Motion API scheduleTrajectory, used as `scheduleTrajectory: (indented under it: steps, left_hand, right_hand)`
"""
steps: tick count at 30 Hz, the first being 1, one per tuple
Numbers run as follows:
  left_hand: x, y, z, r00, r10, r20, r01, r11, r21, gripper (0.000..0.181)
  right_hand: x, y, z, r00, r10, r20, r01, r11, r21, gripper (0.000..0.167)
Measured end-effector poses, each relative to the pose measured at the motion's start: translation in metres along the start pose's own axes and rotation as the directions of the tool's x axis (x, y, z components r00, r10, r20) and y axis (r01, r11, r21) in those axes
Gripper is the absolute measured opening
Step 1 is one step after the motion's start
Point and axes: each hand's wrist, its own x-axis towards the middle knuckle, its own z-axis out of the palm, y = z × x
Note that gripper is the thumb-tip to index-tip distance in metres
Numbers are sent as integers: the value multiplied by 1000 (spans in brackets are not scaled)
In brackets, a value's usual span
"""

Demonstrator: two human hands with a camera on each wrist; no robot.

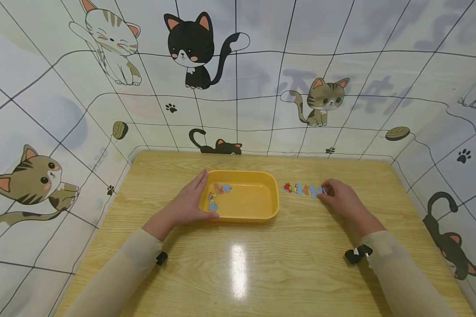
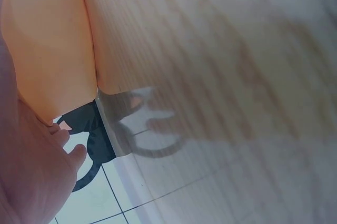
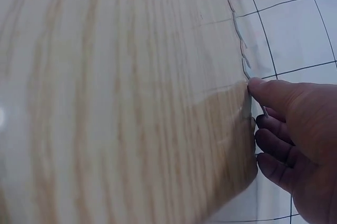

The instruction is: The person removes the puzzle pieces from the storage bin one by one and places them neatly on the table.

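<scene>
A yellow tray [image 1: 246,219] holds several small coloured pieces [image 1: 213,205] at its left end. My left hand [image 1: 186,200] rests against that end, fingers extended along the back left corner and thumb at the front left corner; the left wrist view shows the hand [image 2: 37,166] beside the tray wall [image 2: 52,40]. Right of the tray lies a row of flat coloured pieces [image 1: 299,188]. At the row's right end my right hand [image 1: 343,200] pinches a light blue piece [image 1: 319,190], partly hidden by the fingers. In the right wrist view, the hand [image 3: 305,134] is low over the table edge-on.
The wooden table [image 1: 190,264] stands against a backdrop [image 1: 258,110] of printed cats and grid lines, which also runs along both sides. A bright reflection shows on the tabletop in front of the tray. Dark wrist devices [image 1: 357,254] sit at both sleeves.
</scene>
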Motion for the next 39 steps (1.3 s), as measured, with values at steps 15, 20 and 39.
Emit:
scheduleTrajectory:
  steps: [15,20,39]
  left_hand:
    - [1,0,0,1000,-5,6,5,1000,2,152]
    - [1,0,0,1000,-3,5,3,1000,7,151]
    - [1,-1,1,1000,-1,7,1,1000,8,151]
  right_hand:
    - [0,-2,-4,1000,0,7,0,1000,2,32]
    - [-1,-4,-5,1000,-8,14,8,1000,-6,34]
    - [-4,-32,-7,983,-154,-104,156,988,4,30]
